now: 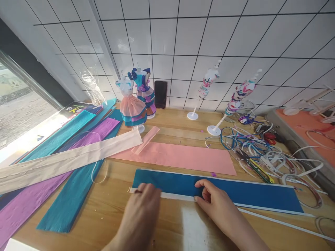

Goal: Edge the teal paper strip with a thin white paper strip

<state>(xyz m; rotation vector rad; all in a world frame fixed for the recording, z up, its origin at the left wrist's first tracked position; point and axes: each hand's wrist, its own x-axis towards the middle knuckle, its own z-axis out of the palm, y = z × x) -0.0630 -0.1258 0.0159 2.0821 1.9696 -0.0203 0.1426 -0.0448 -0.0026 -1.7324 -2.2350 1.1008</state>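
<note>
A long dark blue paper strip (235,193) lies across the wooden table (183,226), with a narrow white tape (175,196) running along its near edge. My left hand (142,212) rests knuckles up on the left end of that tape, fingers curled down onto it. My right hand (211,198) presses fingertips on the blue strip's near edge at the middle, thumb against the white tape. Beyond it lies a pink paper strip (183,157).
Teal (70,198), purple (15,216) and cream (65,160) paper strips fan out at left. Two dressed mannequins (137,99) and two bare ones (206,87) stand by the tiled wall, beside a phone (160,94). Tangled ribbons and scissors (258,167) lie at right.
</note>
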